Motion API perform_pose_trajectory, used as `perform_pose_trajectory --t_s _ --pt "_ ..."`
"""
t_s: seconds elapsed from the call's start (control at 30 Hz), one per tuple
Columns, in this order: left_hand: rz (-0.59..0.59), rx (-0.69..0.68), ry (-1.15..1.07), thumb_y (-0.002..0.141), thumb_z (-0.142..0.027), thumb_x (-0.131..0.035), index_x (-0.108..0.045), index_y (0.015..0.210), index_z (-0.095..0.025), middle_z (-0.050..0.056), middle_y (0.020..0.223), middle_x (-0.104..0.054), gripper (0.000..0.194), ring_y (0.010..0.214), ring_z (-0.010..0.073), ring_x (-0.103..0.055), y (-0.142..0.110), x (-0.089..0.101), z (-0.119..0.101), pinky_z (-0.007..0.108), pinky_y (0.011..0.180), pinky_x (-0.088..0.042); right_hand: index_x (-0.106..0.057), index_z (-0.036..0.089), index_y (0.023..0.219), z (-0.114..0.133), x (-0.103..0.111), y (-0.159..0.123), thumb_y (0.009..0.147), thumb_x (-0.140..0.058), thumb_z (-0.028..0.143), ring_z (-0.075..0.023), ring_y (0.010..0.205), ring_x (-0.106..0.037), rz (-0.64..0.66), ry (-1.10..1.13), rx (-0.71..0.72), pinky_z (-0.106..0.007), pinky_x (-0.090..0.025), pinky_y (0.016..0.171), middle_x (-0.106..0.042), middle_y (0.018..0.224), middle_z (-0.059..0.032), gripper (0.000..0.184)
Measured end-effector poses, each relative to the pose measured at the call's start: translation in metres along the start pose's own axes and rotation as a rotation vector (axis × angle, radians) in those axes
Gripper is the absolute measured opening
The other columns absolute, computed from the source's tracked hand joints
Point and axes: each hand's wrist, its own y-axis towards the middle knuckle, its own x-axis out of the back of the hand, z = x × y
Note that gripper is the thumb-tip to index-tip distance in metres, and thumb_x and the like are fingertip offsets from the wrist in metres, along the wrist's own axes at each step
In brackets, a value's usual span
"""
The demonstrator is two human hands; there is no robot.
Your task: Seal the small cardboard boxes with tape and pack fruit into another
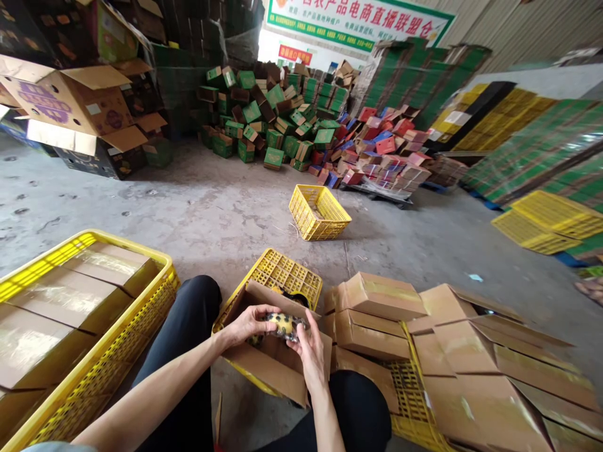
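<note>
Both hands hold a small plastic-wrapped packet (283,325), yellow with dark spots, above an open cardboard box (282,379). My left hand (250,326) grips its left end between thumb and fingers. On its right end, the thumb and fingers of my right hand (308,353) close around the clear film. What is inside the wrapper I cannot make out exactly. The box rests tilted on an upturned yellow plastic crate (287,271) between my knees. Behind the packet, something black and yellow (298,298) shows at the box's far edge, partly hidden.
At left stands a yellow crate (164,267) filled with taped cartons (66,295). Closed cartons (381,298) and further boxes with raised flaps (480,351) crowd my right side. Ahead on the concrete floor sits another yellow crate (325,220), with piled green boxes (273,157) beyond.
</note>
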Motion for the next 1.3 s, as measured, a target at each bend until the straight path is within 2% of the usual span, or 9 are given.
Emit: perform_pose_trajectory --t_s 0.1,0.23,0.43,0.6,0.8,0.9,1.03,1.23,1.3 --pt "-0.049 0.003 -0.006 0.075 -0.046 -0.093 -0.069 0.132 -0.016 0.012 0.113 -0.074 0.068 0.092 0.0221 -0.070 -0.001 0.000 -0.001 0.033 0.086 -0.051 -0.052 0.035 0.154 -0.008 0.003 0.005 0.081 -0.080 0.063 -0.0322 0.121 -0.069 0.038 -0.016 0.011 -0.041 -0.066 0.087 -0.058 0.153 -0.0092 0.083" --pt "-0.046 -0.035 -0.036 0.071 -0.039 -0.097 -0.070 0.127 -0.015 0.012 0.112 -0.074 0.067 0.092 0.0210 -0.070 0.000 -0.001 -0.002 0.032 0.085 -0.051 -0.052 0.036 0.154 -0.019 0.008 0.011 0.076 -0.087 0.057 -0.0336 0.124 -0.068 0.114 -0.029 0.020 -0.045 -0.065 0.092 -0.063 0.148 -0.0093 0.088" --pt "-0.028 -0.038 -0.066 0.067 -0.034 -0.100 -0.071 0.125 -0.014 0.012 0.112 -0.074 0.068 0.097 0.0238 -0.070 0.000 -0.002 -0.001 0.035 0.091 -0.051 -0.062 0.032 0.146 -0.022 0.012 0.011 0.081 -0.084 0.053 -0.0341 0.127 -0.067 0.136 -0.047 0.091 -0.048 -0.059 0.103 -0.068 0.144 -0.0090 0.072" --pt "-0.016 -0.028 -0.073 0.066 -0.031 -0.100 -0.070 0.131 -0.016 0.014 0.119 -0.073 0.072 0.102 0.0258 -0.070 0.002 -0.001 0.000 0.036 0.094 -0.050 -0.065 0.029 0.143 -0.021 0.012 0.011 0.082 -0.083 0.052 -0.0332 0.128 -0.067 0.120 -0.062 0.121 -0.048 -0.054 0.111 -0.069 0.141 -0.0089 0.067" --pt "0.039 -0.042 -0.195 0.067 -0.026 -0.099 -0.051 0.155 -0.028 0.014 0.137 -0.065 0.101 0.126 0.0308 -0.062 0.001 -0.002 -0.001 0.039 0.103 -0.048 -0.065 0.027 0.143 -0.022 0.014 0.013 0.082 -0.083 0.051 -0.0343 0.129 -0.066 0.088 -0.063 0.132 -0.049 -0.053 0.112 -0.067 0.144 -0.0097 0.068" --pt "0.029 0.014 -0.213 0.075 -0.031 -0.095 -0.046 0.158 -0.028 0.014 0.132 -0.067 0.097 0.120 0.0291 -0.066 -0.002 -0.004 -0.006 0.037 0.097 -0.050 -0.065 0.026 0.142 -0.023 0.014 0.013 0.081 -0.083 0.052 -0.0354 0.129 -0.066 0.070 -0.069 0.137 -0.050 -0.054 0.111 -0.068 0.142 -0.0106 0.069" --pt "-0.028 0.038 -0.170 0.082 -0.043 -0.089 -0.054 0.152 -0.021 0.015 0.127 -0.069 0.081 0.110 0.0265 -0.069 -0.003 -0.006 -0.009 0.035 0.092 -0.052 -0.067 0.026 0.139 -0.021 0.013 0.013 0.080 -0.083 0.053 -0.0364 0.128 -0.066 0.061 -0.069 0.136 -0.050 -0.059 0.105 -0.069 0.141 -0.0111 0.067" --pt "-0.048 0.062 -0.124 0.079 -0.049 -0.090 -0.056 0.148 -0.017 0.015 0.120 -0.072 0.083 0.100 0.0236 -0.071 -0.002 -0.004 -0.007 0.031 0.085 -0.054 -0.072 0.025 0.131 -0.017 0.011 0.010 0.078 -0.084 0.054 -0.0370 0.120 -0.071 0.061 -0.091 0.119 -0.049 -0.062 0.099 -0.075 0.131 -0.0116 0.062" --pt "-0.046 0.068 -0.114 0.078 -0.050 -0.090 -0.063 0.140 -0.016 0.015 0.119 -0.073 0.076 0.095 0.0218 -0.071 -0.002 -0.004 -0.008 0.028 0.081 -0.053 -0.073 0.025 0.129 -0.015 0.010 0.009 0.078 -0.085 0.054 -0.0361 0.120 -0.071 0.066 -0.085 0.115 -0.049 -0.061 0.101 -0.075 0.131 -0.0108 0.060"
